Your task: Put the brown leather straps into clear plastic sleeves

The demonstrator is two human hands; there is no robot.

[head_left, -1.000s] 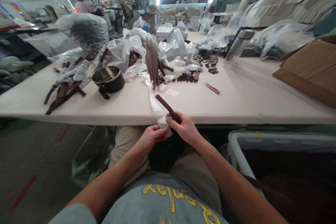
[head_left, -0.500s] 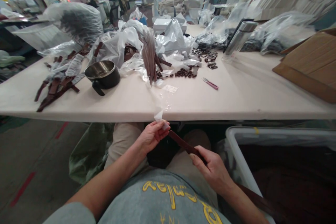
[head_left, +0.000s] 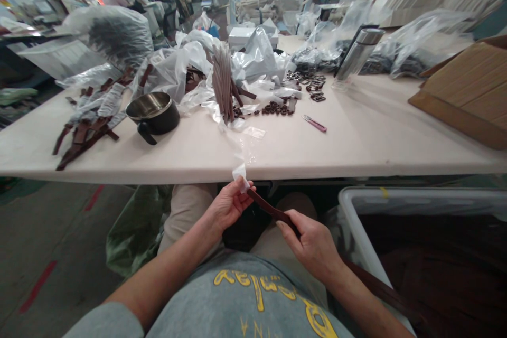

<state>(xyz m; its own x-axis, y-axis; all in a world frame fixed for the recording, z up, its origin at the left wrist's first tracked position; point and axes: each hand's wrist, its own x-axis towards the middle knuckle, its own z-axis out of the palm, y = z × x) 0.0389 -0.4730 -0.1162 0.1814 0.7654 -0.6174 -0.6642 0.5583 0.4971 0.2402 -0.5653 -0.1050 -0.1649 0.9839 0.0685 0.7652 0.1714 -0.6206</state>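
Observation:
Over my lap, just in front of the table edge, my left hand (head_left: pixel 232 205) pinches a small piece of white film (head_left: pixel 241 175). A dark brown strap (head_left: pixel 266 205) reaches that film with its far end, close to my left fingertips. My right hand (head_left: pixel 309 240) is closed round the strap further back, thumb on top. Behind my right wrist the strap runs on toward the bin at the right. Whether the left fingers also grip the strap end is hard to tell.
On the white table (head_left: pixel 356 142) are a black-handled metal pot (head_left: pixel 156 119), pink snips (head_left: pixel 315 123), wrapped brown straps (head_left: pixel 89 129), small brown rings (head_left: pixel 277 109), buckles and a steel flask (head_left: pixel 358 55). A cardboard box (head_left: pixel 467 92) stands right, above a white-rimmed bin (head_left: pixel 356 232).
My right hand has moved left and slightly up with the strap. The strap end now meets the white film at my left fingertips, where a small gap was before.

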